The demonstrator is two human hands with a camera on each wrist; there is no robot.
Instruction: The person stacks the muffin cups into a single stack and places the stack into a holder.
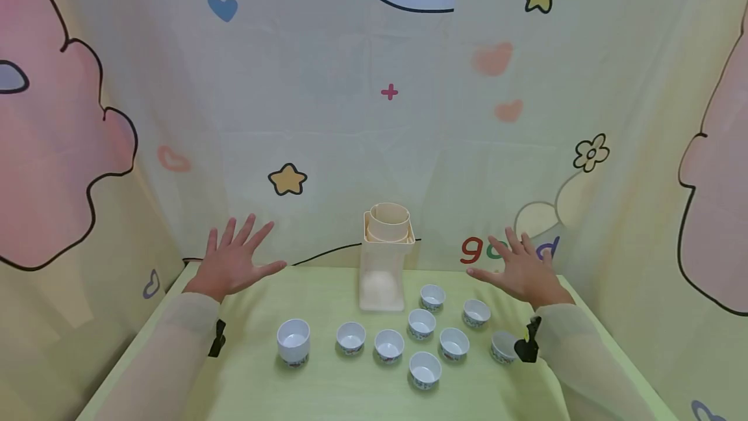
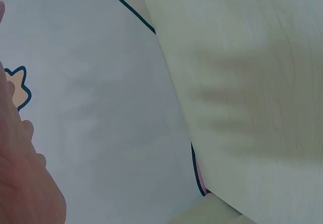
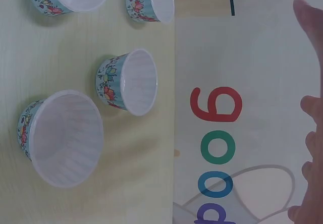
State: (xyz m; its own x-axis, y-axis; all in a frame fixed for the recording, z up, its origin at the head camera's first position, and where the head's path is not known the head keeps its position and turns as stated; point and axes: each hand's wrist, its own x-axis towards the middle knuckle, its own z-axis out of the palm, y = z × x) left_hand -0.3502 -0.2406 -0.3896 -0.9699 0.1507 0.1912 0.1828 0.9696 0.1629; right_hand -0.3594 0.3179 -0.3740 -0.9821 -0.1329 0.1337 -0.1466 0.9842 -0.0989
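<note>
Both hands hang in the air over the table with fingers spread, holding nothing. My left hand [image 1: 230, 265] is above the left part of the table, behind a taller white cup or nested stack of cups [image 1: 293, 338]. My right hand [image 1: 523, 270] hovers at the right, near a small white cup [image 1: 476, 312] with a blue floral outside. Several more such cups stand upright in the middle and right, among them a front cup [image 1: 425, 369] and a back cup [image 1: 432, 296]. The black wrist mount overlaps the rightmost cup [image 1: 502, 347].
A cream plastic stand [image 1: 382, 281] with a round, ring-like top [image 1: 389, 221] rises at the back middle of the pale green table [image 1: 245, 375]. Behind the table hangs a printed cloth [image 1: 350, 96] with stars, hearts and letters, and it continues down both sides.
</note>
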